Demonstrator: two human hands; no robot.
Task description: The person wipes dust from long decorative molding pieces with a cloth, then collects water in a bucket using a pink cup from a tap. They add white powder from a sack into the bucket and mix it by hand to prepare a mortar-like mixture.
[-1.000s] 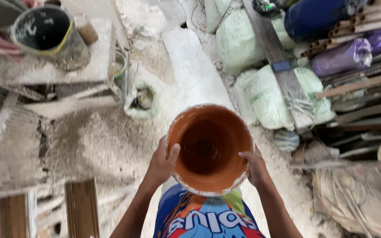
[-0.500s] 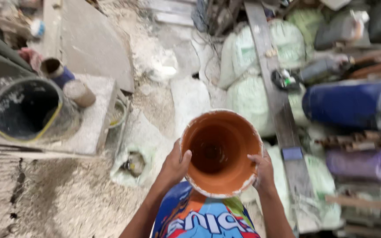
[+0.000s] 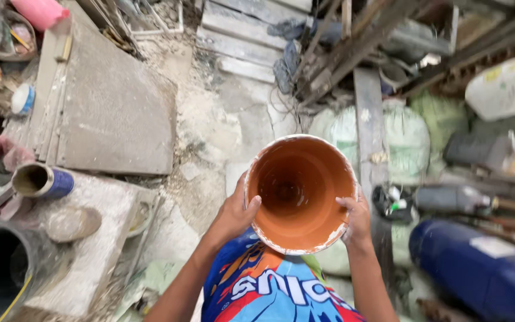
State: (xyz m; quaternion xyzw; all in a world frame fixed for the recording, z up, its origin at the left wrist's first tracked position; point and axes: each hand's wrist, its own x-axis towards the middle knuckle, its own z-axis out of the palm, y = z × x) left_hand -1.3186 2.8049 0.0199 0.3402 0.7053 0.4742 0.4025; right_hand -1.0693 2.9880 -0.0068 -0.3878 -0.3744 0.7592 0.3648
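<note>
Head view, looking straight down.

Held item: one orange bucket (image 3: 300,192), mouth facing up, interior bare and orange, rim edged with white smears. It sits in front of the person's chest, above a blue, red and white printed shirt (image 3: 263,286).

Left hand (image 3: 235,213): clamped on the bucket's left rim, thumb hooked over the edge into the mouth, fingers under the wall.
Right hand (image 3: 356,219): clamped on the right rim, fingertips curled over the edge, dusted white.

Packages and containers, by place:
- Pale green sacks (image 3: 409,140), at least two, on the ground beyond the bucket, one to each side of a grey plank (image 3: 369,119) lying lengthwise.
- One blue drum (image 3: 478,268) on its side at lower right, with a pale rectangular label on its upper face.
- One white jug (image 3: 505,86) at upper right, with yellow patches.
- One grey canister (image 3: 487,154) lying beside the sacks, white cap end to the right.
- One small can with a blue wrapper (image 3: 42,180) lying on its side, open mouth leftward, on a dusty slab (image 3: 99,244) at left.
- One black bucket (image 3: 1,271) at lower left, only partly in frame.
- One pink container (image 3: 42,11) at the top left edge.
- One small white-and-blue round tub (image 3: 23,98) at far left.

One grey board (image 3: 114,113) lies flat at upper left.
</note>
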